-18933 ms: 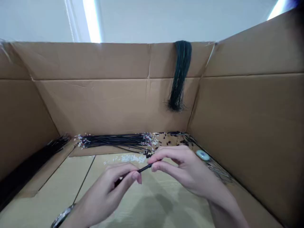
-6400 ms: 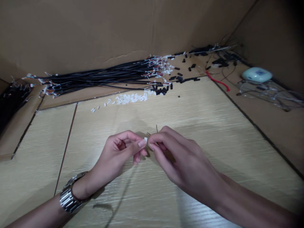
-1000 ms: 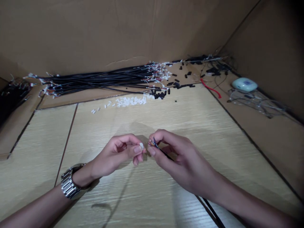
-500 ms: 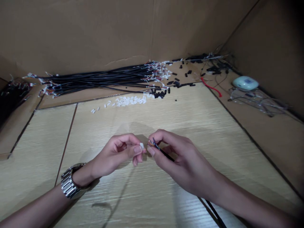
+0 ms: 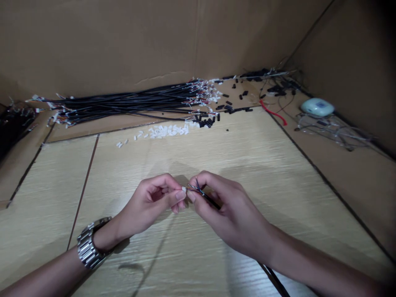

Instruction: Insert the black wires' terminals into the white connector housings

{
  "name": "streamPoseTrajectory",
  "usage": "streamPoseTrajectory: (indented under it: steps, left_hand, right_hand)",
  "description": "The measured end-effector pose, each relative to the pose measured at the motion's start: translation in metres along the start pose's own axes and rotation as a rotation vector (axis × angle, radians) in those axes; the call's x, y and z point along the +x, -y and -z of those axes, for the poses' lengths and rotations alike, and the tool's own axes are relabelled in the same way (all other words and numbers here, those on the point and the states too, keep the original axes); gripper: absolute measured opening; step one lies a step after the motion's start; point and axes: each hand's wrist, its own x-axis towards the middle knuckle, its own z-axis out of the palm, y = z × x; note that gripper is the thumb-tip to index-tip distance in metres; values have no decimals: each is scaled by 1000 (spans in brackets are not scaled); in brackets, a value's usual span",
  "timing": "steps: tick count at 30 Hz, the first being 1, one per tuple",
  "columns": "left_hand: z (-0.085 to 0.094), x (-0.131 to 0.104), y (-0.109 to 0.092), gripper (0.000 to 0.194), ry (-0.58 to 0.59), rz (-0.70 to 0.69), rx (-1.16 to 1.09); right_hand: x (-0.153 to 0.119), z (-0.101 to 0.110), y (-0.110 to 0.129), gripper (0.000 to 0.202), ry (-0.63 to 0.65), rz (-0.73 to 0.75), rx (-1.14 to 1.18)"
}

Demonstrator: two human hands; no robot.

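Over the middle of the table, my left hand (image 5: 157,202) pinches a small white connector (image 5: 184,189) between thumb and forefinger. Facing it, my right hand (image 5: 229,206) is closed on a black cable (image 5: 212,201) near its stripped end. Thin coloured wires (image 5: 198,189) fan out from that end; one or more reach the connector, while a dark one sticks up. Whether a wire is seated inside the connector is too small to tell. The cable's rest passes under my right hand and leaves the view at the bottom.
A bundle of black cables (image 5: 123,101) lies along the back wall. Before it are a pile of white connectors (image 5: 167,131) and several black pieces (image 5: 206,121). At right are a red strip (image 5: 274,112), a pale green rounded object (image 5: 317,107) and tangled wires (image 5: 337,130). More cables (image 5: 15,128) lie far left.
My right hand has moved slightly left, closing the gap between the wires and the white connector. My left hand still pinches the connector. The whole view has shifted a little.
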Motion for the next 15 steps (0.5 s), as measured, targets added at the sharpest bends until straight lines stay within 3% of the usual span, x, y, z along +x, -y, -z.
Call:
streamPoseTrajectory:
  steps: [6, 11, 15]
  left_hand:
    - [-3, 0, 1, 16, -29, 0, 44]
    - [-5, 2, -1, 15, -69, -35, 18]
    - [-6, 4, 1, 13, -74, -68, -26]
  right_hand:
    - [0, -3, -3, 12, -13, -32, 33]
    - [6, -5, -6, 12, 66, -52, 136]
    - [4, 7, 1, 7, 93, -86, 99]
